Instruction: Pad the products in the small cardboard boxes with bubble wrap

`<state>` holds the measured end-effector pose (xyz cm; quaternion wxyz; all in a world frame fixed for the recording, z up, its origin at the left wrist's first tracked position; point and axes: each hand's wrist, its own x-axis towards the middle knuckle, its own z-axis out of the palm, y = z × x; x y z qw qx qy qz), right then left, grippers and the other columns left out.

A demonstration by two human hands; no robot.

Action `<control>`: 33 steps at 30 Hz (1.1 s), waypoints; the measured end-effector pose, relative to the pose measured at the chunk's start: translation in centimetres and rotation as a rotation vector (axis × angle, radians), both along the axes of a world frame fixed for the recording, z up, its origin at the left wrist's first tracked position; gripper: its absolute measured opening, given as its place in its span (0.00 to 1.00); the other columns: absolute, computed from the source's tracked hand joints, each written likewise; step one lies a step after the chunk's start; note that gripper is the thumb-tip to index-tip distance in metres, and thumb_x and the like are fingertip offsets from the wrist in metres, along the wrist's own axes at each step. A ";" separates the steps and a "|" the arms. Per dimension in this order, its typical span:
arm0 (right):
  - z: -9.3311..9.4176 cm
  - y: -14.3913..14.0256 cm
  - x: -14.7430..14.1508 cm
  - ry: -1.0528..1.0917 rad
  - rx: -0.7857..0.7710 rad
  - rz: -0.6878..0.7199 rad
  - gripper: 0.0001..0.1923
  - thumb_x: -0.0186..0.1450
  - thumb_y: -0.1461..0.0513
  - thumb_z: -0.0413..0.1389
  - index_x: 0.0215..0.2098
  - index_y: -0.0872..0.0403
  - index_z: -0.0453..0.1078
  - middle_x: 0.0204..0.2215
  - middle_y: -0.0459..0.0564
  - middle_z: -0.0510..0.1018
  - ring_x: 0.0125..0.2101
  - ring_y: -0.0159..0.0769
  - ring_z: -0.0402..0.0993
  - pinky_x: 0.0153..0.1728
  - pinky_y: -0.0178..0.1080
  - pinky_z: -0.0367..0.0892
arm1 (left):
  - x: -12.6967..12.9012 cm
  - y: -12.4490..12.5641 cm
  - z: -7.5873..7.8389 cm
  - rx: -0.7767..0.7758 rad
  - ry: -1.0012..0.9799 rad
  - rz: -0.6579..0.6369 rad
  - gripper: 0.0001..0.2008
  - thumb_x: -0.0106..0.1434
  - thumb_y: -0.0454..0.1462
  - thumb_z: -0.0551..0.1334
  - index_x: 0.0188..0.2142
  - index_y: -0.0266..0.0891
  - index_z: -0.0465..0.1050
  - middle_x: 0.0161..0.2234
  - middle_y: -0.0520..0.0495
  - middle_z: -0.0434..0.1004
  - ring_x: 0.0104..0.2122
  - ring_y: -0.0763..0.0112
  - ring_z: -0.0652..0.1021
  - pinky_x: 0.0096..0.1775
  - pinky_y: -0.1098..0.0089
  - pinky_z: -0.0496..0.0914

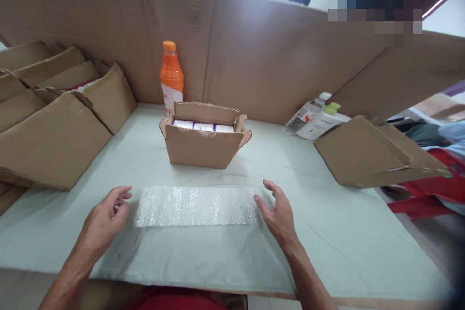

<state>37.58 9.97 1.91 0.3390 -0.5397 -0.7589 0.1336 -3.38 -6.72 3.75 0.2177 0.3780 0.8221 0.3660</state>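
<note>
A flat rectangular sheet of clear bubble wrap (196, 206) lies lengthwise on the pale green tabletop (337, 232), close to the person's edge. The left hand (105, 218) sits just beside the sheet's left end, fingers loosely curled and holding nothing; whether the fingertips touch the wrap cannot be told. The right hand (278, 210) stands at the right end, fingers spread and open, its thumb at or touching the sheet's edge, its grip empty as well.

Handling the sheet well probably means working both short ends evenly, so the thin film stays flat and square instead of creasing or sliding on the smooth covering.

Behind the sheet, well apart from it, stands a small open brown cardboard box (203, 138) holding a row of white packs with purple tops (202, 126). An orange plastic bottle with an orange cap (171, 75) stands upright just behind the box. To the left are several larger open brown cartons (54, 116); to the right lies another brown carton (366, 152), with a clear plastic bottle (305, 114) and a white bottle with a green cap (323, 121) lying beside it. A tall cardboard wall (254, 53) encloses the back of the tabletop, and a red plastic chair (432, 189) shows at the far right.
</note>
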 end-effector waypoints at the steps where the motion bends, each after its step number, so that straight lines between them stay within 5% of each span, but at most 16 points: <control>1: 0.5 0.6 -0.2 0.009 -0.016 0.015 0.23 0.66 0.51 0.56 0.56 0.51 0.67 0.55 0.59 0.77 0.54 0.51 0.73 0.53 0.55 0.68 | 0.2 0.7 0.8 0.022 -0.007 -0.010 0.25 0.53 0.49 0.58 0.49 0.42 0.74 0.44 0.42 0.82 0.38 0.59 0.80 0.37 0.63 0.74; 5: 2.3 4.1 -3.6 0.088 -0.080 0.144 0.27 0.66 0.52 0.57 0.61 0.50 0.64 0.59 0.59 0.74 0.56 0.50 0.72 0.55 0.54 0.68 | 2.3 6.0 2.6 0.135 -0.083 -0.105 0.32 0.57 0.49 0.60 0.59 0.42 0.67 0.57 0.38 0.74 0.48 0.56 0.78 0.42 0.60 0.75; 8: 2.4 7.1 -7.2 0.168 -0.147 0.230 0.31 0.62 0.52 0.59 0.61 0.52 0.63 0.58 0.61 0.74 0.54 0.50 0.73 0.50 0.53 0.71 | 3.9 11.0 1.7 0.244 -0.188 -0.126 0.37 0.57 0.46 0.63 0.65 0.41 0.59 0.62 0.35 0.67 0.53 0.54 0.76 0.47 0.57 0.74; 11: 1.8 9.3 -9.6 0.209 -0.238 0.268 0.28 0.60 0.49 0.59 0.54 0.54 0.68 0.48 0.58 0.79 0.44 0.48 0.77 0.41 0.48 0.73 | 4.6 14.9 -0.2 0.349 -0.259 -0.124 0.33 0.56 0.43 0.63 0.61 0.37 0.62 0.55 0.37 0.73 0.50 0.57 0.77 0.49 0.58 0.73; 14: 1.2 10.4 -10.4 0.217 -0.290 0.243 0.25 0.61 0.46 0.57 0.47 0.55 0.70 0.40 0.54 0.81 0.33 0.41 0.75 0.34 0.43 0.72 | 4.9 17.2 -1.2 0.381 -0.238 -0.109 0.28 0.57 0.42 0.62 0.56 0.36 0.65 0.47 0.41 0.76 0.47 0.59 0.78 0.51 0.58 0.72; 18: 1.0 11.0 -10.0 0.244 -0.295 0.215 0.26 0.61 0.47 0.57 0.49 0.55 0.70 0.41 0.54 0.81 0.33 0.40 0.75 0.34 0.42 0.72 | 5.1 18.4 -1.1 0.367 -0.250 -0.097 0.34 0.58 0.40 0.62 0.62 0.34 0.58 0.53 0.37 0.74 0.50 0.60 0.77 0.52 0.59 0.73; 22: 0.7 8.7 -8.6 0.126 -0.199 0.147 0.28 0.63 0.53 0.56 0.58 0.57 0.67 0.50 0.61 0.79 0.48 0.50 0.76 0.48 0.52 0.71 | 5.8 15.2 -0.4 0.333 -0.089 -0.129 0.39 0.61 0.38 0.62 0.68 0.33 0.50 0.61 0.31 0.68 0.58 0.53 0.73 0.54 0.53 0.72; 25: 0.4 3.8 -8.5 0.005 0.007 0.159 0.27 0.68 0.57 0.53 0.64 0.57 0.63 0.59 0.64 0.74 0.58 0.53 0.70 0.57 0.57 0.64 | 6.7 9.5 -0.3 0.355 0.271 -0.355 0.28 0.65 0.36 0.59 0.65 0.39 0.60 0.60 0.36 0.71 0.61 0.53 0.71 0.59 0.51 0.68; 29: -0.1 -2.9 -11.0 -0.202 0.044 0.566 0.23 0.69 0.61 0.54 0.62 0.51 0.67 0.63 0.60 0.70 0.61 0.52 0.67 0.57 0.55 0.64 | 6.7 2.5 -2.3 0.287 0.479 -0.718 0.17 0.68 0.33 0.57 0.54 0.42 0.72 0.57 0.41 0.76 0.61 0.54 0.71 0.60 0.52 0.67; 31: -0.4 -4.4 -11.8 -0.296 -0.022 0.723 0.22 0.68 0.60 0.56 0.61 0.50 0.69 0.64 0.59 0.70 0.62 0.52 0.66 0.57 0.56 0.64 | 5.8 0.8 -3.7 0.244 0.490 -0.739 0.15 0.68 0.34 0.57 0.54 0.41 0.73 0.59 0.41 0.74 0.62 0.53 0.70 0.60 0.50 0.67; 33: -1.0 -4.6 -10.8 -0.346 -0.063 0.710 0.21 0.69 0.59 0.56 0.60 0.50 0.70 0.64 0.58 0.70 0.63 0.51 0.65 0.59 0.56 0.62 | 5.0 0.2 -4.8 0.239 0.464 -0.730 0.16 0.69 0.36 0.57 0.55 0.41 0.72 0.61 0.40 0.73 0.63 0.53 0.69 0.61 0.49 0.66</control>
